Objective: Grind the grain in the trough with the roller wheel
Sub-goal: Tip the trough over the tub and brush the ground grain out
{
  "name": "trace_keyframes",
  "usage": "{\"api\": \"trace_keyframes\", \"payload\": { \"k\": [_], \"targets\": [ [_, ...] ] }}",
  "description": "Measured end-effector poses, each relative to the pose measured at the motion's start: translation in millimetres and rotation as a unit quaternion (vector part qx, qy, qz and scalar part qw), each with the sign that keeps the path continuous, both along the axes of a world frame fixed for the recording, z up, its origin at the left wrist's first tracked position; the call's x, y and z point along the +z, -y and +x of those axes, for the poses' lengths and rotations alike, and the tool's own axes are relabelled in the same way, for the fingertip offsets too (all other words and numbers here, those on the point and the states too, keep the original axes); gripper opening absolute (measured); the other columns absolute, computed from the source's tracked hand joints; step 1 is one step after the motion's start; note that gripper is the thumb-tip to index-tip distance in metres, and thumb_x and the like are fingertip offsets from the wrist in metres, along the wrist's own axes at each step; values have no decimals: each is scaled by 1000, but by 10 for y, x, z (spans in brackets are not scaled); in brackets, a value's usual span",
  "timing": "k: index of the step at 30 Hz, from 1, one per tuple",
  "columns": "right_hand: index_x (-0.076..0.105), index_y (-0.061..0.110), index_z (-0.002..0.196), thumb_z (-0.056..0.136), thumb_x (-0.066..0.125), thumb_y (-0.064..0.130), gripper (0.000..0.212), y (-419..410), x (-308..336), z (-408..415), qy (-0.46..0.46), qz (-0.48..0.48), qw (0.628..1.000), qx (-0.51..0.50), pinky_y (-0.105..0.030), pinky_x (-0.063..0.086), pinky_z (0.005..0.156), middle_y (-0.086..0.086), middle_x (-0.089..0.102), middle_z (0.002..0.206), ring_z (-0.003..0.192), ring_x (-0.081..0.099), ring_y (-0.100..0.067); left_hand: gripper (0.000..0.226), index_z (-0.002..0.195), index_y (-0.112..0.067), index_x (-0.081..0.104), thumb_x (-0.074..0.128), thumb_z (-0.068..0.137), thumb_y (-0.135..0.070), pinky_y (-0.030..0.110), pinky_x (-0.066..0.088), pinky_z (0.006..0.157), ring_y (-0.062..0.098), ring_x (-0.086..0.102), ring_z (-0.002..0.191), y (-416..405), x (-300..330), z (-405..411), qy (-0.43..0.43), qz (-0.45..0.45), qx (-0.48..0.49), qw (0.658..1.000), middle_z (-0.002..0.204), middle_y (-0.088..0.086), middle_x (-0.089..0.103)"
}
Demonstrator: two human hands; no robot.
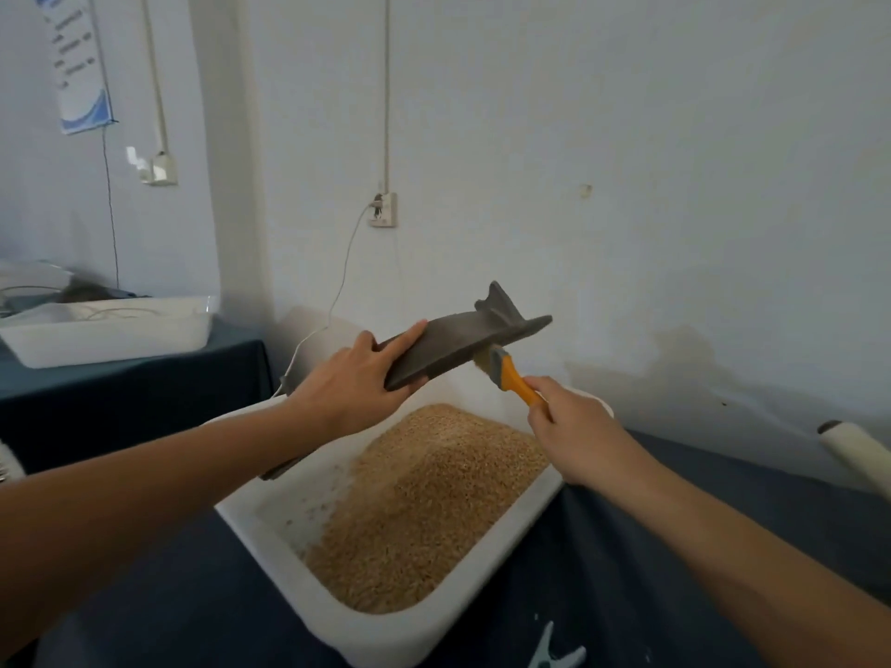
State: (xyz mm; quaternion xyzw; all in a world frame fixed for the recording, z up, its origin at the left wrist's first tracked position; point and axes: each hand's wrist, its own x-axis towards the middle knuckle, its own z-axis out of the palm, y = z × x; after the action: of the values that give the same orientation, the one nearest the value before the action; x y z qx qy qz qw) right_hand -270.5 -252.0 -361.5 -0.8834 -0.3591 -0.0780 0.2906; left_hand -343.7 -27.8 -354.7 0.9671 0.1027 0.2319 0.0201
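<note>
Two hands work above a white tub [270, 537] of grain [424, 513] on the dark desk [627, 571]. On the left, the left hand [352, 383] grips the near end of a grey trough [458, 344], held tilted over the tub. Just right of it, the right hand [573, 431] holds the orange handle of a brush [506, 373], its bristles touching the underside of the trough. A grey clip [554, 653] lies at the bottom edge.

A white tub [103, 332] sits on a dark-clothed side table [144, 383] at left; a wall socket [384, 210] has a plug and pale cable [344, 262] hanging from it; a blue-and-white poster [77, 60] hangs at upper left; a grey clothes peg [554, 655] lies on the near table's dark cloth [627, 571]; a white roll [858, 450] lies at right.
</note>
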Motion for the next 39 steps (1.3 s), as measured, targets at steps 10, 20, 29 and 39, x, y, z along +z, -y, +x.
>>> {"api": "trace_keyframes", "payload": {
  "k": [10, 20, 29, 39],
  "targets": [
    [47, 19, 131, 99, 36, 17, 34, 70, 259, 158, -186, 195, 963, -18, -19, 32, 35, -1, 56, 75, 45, 42, -6, 70, 140, -53, 21, 44, 76, -70, 26, 42, 87, 11, 54, 98, 40, -129, 117, 76, -304, -81, 946, 114, -10, 53],
    [57, 18, 118, 100, 40, 25, 26, -398, 320, -202, -234, 138, 960, 73, -14, 26, 31, -3, 50, 72, 43, 36, -8, 75, 139, -47, 34, 52, 69, -67, 25, 50, 84, 9, 57, 106, 84, -154, 72, 113, -445, -168, 872, 120, -10, 57],
    [48, 38, 132, 99, 40, 21, 38, -23, 124, -401, -57, -212, 953, 208, -15, 36, 58, 14, 54, 72, 63, 48, 2, 75, 136, -52, 32, 51, 66, -72, 9, 49, 66, -4, 54, 89, 76, -121, 168, 169, -431, -130, 877, 100, -31, 49],
    [61, 10, 109, 96, 38, 10, 27, -107, 774, 167, 129, 22, 990, -53, -28, 39, 53, -13, 64, 88, 62, 50, -19, 78, 139, -47, 33, 51, 67, -70, 6, 47, 65, -6, 55, 91, 110, -103, 173, 203, -421, -134, 874, 102, -32, 49]
  ]
}}
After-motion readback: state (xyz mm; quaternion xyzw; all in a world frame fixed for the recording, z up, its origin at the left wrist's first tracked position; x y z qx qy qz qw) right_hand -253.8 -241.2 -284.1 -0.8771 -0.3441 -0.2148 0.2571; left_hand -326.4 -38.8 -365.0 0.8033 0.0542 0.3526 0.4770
